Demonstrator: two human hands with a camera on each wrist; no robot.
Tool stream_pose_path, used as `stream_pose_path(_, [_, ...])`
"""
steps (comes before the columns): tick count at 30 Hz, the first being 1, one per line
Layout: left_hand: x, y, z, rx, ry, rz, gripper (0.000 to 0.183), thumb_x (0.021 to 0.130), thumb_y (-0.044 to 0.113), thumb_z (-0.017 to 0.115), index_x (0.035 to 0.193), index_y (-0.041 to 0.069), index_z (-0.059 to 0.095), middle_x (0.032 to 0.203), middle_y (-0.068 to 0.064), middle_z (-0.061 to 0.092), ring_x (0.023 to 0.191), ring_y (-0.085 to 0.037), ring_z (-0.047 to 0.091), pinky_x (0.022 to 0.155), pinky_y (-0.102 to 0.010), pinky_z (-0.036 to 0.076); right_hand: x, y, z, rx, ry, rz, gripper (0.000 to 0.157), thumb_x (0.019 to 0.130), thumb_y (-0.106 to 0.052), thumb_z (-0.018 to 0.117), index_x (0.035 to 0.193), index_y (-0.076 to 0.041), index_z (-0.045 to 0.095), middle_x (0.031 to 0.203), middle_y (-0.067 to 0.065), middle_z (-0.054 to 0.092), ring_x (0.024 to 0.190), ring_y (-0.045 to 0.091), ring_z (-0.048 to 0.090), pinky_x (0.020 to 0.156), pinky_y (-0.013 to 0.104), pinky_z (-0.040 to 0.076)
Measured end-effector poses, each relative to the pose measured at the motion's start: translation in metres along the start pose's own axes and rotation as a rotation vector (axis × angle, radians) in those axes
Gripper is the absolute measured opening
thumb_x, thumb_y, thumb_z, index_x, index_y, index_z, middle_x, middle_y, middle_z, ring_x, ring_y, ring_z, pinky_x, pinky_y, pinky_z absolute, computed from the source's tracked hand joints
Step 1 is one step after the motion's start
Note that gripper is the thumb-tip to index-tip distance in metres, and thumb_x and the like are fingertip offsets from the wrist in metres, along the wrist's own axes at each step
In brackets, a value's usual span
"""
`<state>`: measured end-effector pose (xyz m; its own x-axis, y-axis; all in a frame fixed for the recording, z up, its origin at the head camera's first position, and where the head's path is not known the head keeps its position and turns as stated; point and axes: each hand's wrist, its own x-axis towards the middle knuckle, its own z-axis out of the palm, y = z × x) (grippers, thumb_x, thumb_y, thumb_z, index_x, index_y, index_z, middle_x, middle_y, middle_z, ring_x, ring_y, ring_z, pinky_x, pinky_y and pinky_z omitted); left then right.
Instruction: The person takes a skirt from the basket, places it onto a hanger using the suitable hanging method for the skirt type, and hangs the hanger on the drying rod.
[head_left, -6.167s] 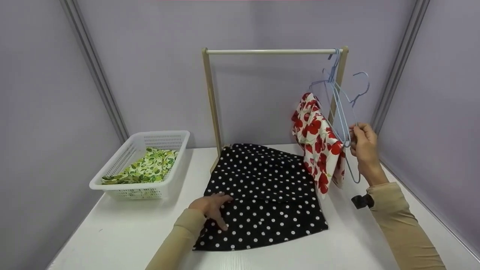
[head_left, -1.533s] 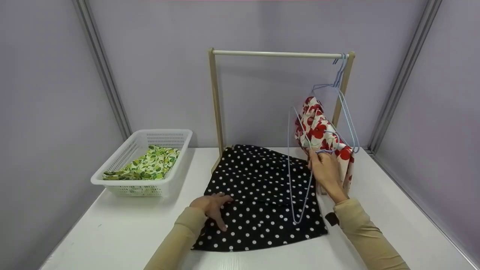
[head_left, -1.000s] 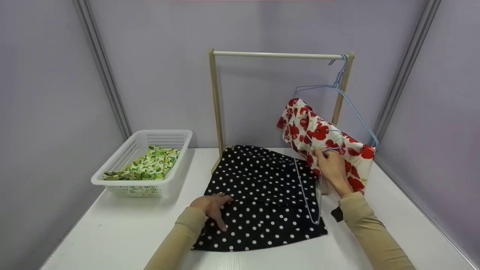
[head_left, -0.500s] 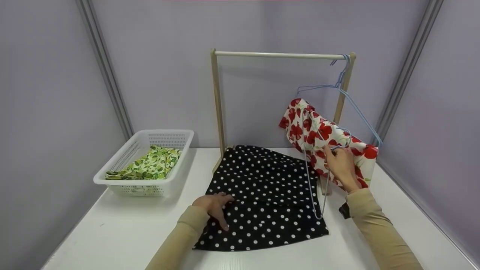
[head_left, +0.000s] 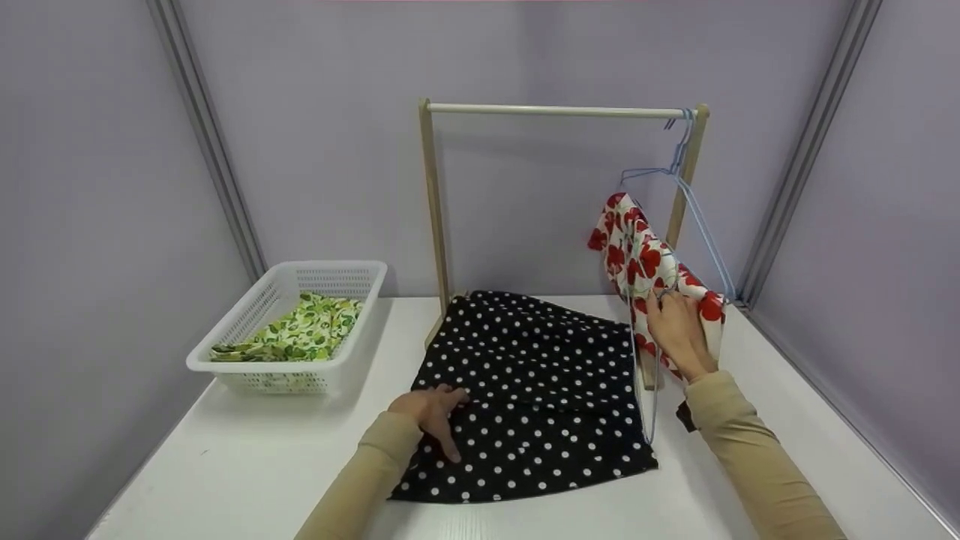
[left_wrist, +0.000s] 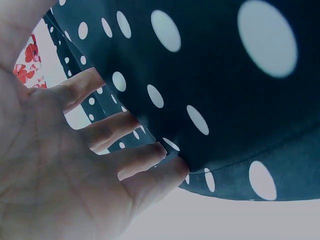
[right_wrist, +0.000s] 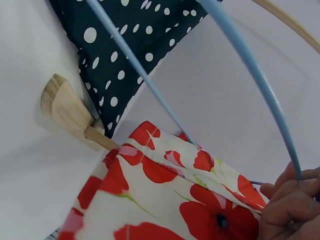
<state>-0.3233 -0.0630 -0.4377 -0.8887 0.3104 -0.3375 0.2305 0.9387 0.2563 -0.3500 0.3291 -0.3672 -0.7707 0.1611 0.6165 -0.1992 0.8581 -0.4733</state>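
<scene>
Black cloth with white dots (head_left: 517,450) lies spread on the white bench (head_left: 247,465) right in front of the person, and the left hand (head_left: 427,412) rests on its left side, fingers stretched and thumb set wide; whether the fingertips are tucked under the edge, I can't tell. Over to the right, the right hand (head_left: 679,322) pinches a loose blue hanger (right_wrist: 252,62) near its hook, fingers curled round the wire, the rest dangling by the cloth's right edge. I'd call this the step of bringing the hanger to the dotted cloth, which isn't on it yet. To my mind the next move calls for swinging the hanger in over the cloth and working it into place, with the left hand holding the fabric flat. Farther off at the left, a white basket (head_left: 262,367) holds a green leafy cloth (head_left: 307,330). Behind the right hand, a red-flowered cloth (head_left: 615,225) slants from the blue hangers (head_left: 677,161) hooked at the right end of the rack (head_left: 555,110).
</scene>
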Motion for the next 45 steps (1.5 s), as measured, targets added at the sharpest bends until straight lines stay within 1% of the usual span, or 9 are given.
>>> stream_pose_path(5, [-0.001,0.001,0.0,-0.001,-0.003,-0.001,0.097,0.061,0.037,0.093,0.144,0.032,0.044,0.156,-0.001,0.035,0.143,-0.034,0.035,0.107,-0.061,0.038,0.0,0.001,0.002,-0.009,0.014,-0.021,0.042,0.101,-0.015,0.044,0.061,-0.003,0.048,0.063,0.018,0.053,0.065,0.036,0.052,0.062,0.045,0.04])
stream_pose_path(10, [-0.001,0.002,-0.001,0.022,-0.001,-0.003,0.096,0.061,0.039,0.093,0.144,0.032,0.044,0.154,-0.002,0.037,0.141,-0.033,0.036,0.106,-0.06,0.04,0.0,0.0,0.006,-0.011,0.023,-0.038,0.043,0.102,-0.017,0.044,0.061,-0.005,0.048,0.059,0.015,0.05,0.061,0.035,0.051,0.056,0.041,0.037])
stream_pose_path(16, [-0.001,0.002,-0.001,0.028,-0.008,-0.009,0.096,0.06,0.04,0.093,0.142,0.033,0.044,0.149,-0.003,0.042,0.138,-0.033,0.04,0.104,-0.06,0.043,-0.001,-0.003,0.011,0.001,-0.005,-0.049,0.043,0.102,-0.016,0.045,0.059,-0.009,0.046,0.056,0.009,0.045,0.054,0.027,0.042,0.051,0.032,0.031])
stream_pose_path(24, [0.003,0.007,-0.003,-0.005,0.0,-0.02,0.092,0.065,0.038,0.091,0.144,0.027,0.045,0.154,-0.006,0.04,0.14,-0.033,0.038,0.11,-0.059,0.036,-0.002,-0.003,0.01,-0.006,-0.02,-0.033,0.045,0.102,-0.017,0.045,0.058,-0.008,0.047,0.055,0.008,0.044,0.05,0.024,0.041,0.048,0.031,0.031])
stream_pose_path(28, [-0.001,0.025,0.001,0.049,0.015,0.031,0.087,0.068,0.026,0.09,0.143,0.023,0.048,0.144,-0.005,0.051,0.132,-0.029,0.048,0.107,-0.054,0.043,-0.001,-0.002,0.01,-0.021,-0.036,-0.034,0.043,0.102,-0.017,0.044,0.061,-0.007,0.048,0.058,0.01,0.048,0.053,0.026,0.044,0.05,0.032,0.033])
stream_pose_path(32, [-0.008,0.051,0.008,0.117,0.005,0.113,0.088,0.069,0.018,0.088,0.145,0.032,0.045,0.141,0.0,0.053,0.127,-0.024,0.053,0.101,-0.048,0.049,0.0,-0.002,0.009,-0.028,-0.034,-0.037,0.041,0.101,-0.016,0.046,0.062,-0.005,0.05,0.06,0.012,0.051,0.055,0.028,0.048,0.051,0.033,0.035])
stream_pose_path(34, [-0.011,0.062,0.01,0.15,-0.002,0.146,0.09,0.07,0.019,0.088,0.145,0.037,0.043,0.146,0.001,0.048,0.132,-0.023,0.049,0.102,-0.047,0.049,0.0,-0.002,0.01,-0.031,-0.035,-0.041,0.042,0.101,-0.016,0.046,0.061,-0.005,0.05,0.06,0.013,0.052,0.056,0.029,0.049,0.051,0.034,0.035])
stream_pose_path(39, [-0.013,0.087,0.015,0.221,0.008,0.221,0.082,0.069,0.029,0.089,0.14,0.039,0.05,0.156,0.003,0.037,0.141,-0.021,0.04,0.108,-0.047,0.043,-0.001,0.0,0.011,-0.028,-0.036,-0.053,0.042,0.101,-0.016,0.046,0.061,-0.004,0.05,0.06,0.015,0.053,0.059,0.034,0.053,0.053,0.04,0.039])
stream_pose_path(45, [-0.001,0.12,0.027,0.301,0.053,0.342,0.077,0.071,0.049,0.084,0.139,0.031,0.054,0.156,0.007,0.037,0.146,-0.017,0.032,0.115,-0.041,0.037,-0.001,0.002,0.012,-0.023,-0.029,-0.049,0.042,0.1,-0.014,0.046,0.059,-0.005,0.047,0.059,0.015,0.051,0.058,0.033,0.051,0.053,0.041,0.039])
